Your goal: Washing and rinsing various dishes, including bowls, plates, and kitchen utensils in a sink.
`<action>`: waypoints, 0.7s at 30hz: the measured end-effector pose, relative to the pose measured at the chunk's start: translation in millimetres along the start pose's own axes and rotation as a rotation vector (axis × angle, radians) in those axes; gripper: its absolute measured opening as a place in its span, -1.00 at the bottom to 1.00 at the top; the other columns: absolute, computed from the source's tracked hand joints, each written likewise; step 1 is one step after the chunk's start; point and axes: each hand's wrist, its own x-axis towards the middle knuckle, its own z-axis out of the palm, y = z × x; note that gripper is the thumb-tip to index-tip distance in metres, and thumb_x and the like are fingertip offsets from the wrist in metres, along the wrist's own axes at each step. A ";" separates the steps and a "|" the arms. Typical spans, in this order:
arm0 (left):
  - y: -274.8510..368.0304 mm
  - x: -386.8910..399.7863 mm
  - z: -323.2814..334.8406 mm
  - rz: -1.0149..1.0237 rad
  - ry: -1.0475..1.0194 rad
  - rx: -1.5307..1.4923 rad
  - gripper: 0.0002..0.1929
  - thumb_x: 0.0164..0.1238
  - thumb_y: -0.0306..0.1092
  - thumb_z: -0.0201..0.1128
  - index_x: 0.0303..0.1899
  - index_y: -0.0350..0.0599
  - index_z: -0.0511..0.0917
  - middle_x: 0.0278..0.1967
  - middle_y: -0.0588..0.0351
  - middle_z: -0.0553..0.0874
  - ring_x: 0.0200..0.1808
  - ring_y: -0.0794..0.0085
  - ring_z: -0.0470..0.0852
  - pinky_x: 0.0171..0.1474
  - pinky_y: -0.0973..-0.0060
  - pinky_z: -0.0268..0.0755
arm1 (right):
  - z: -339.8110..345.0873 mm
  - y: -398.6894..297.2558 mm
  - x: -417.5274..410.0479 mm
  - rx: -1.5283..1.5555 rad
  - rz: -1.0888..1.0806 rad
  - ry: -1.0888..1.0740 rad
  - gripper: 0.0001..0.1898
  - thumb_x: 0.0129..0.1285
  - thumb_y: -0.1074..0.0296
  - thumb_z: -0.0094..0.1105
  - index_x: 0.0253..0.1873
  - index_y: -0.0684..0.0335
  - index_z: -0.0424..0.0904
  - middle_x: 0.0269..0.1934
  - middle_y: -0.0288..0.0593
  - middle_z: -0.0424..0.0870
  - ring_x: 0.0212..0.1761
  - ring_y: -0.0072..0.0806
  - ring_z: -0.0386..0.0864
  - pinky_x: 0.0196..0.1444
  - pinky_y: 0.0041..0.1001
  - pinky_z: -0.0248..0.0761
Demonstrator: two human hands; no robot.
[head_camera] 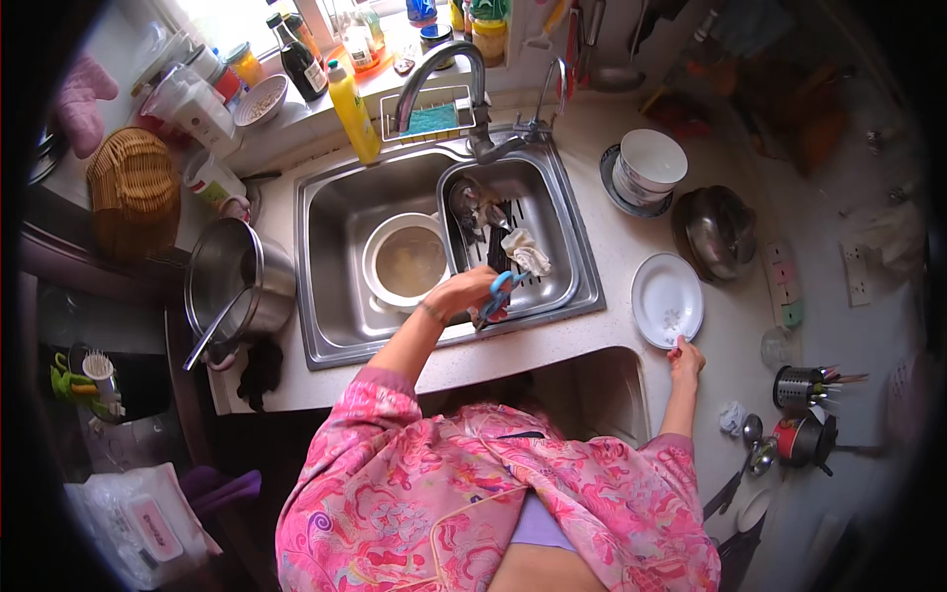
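Observation:
My left hand (467,290) reaches over the front of the steel drain basket (566,255), fingers closed around blue-handled scissors (501,290). Inside that basket lie a crumpled off-white cloth (526,251) and several dark and metal utensils (470,203). A white round pot (370,270) with cloudy liquid stands left of it in the steel sink (333,214). On the counter to the right, my right hand (686,359) pinches the near rim of a white plate (666,296) with a small printed motif.
White bowls (651,166) are stacked on a dark-rimmed plate behind the white plate, beside metal cookware (718,233). The faucet (444,55) arches over the sink, near a yellow detergent bottle (354,111). A large steel pot (274,281) with a ladle stands left.

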 end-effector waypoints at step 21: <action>-27.2 -80.7 -102.0 0.712 -0.035 -1.142 -0.30 0.20 -0.30 0.23 0.33 0.00 0.04 0.13 -0.15 0.41 0.19 -0.05 0.37 0.15 0.01 0.34 | 453.9 -92.5 -151.3 -1.016 -1.611 -0.453 -0.79 0.26 0.38 -0.05 -0.14 0.35 0.53 -0.31 0.13 0.50 -0.26 0.02 0.52 -0.22 -0.14 0.39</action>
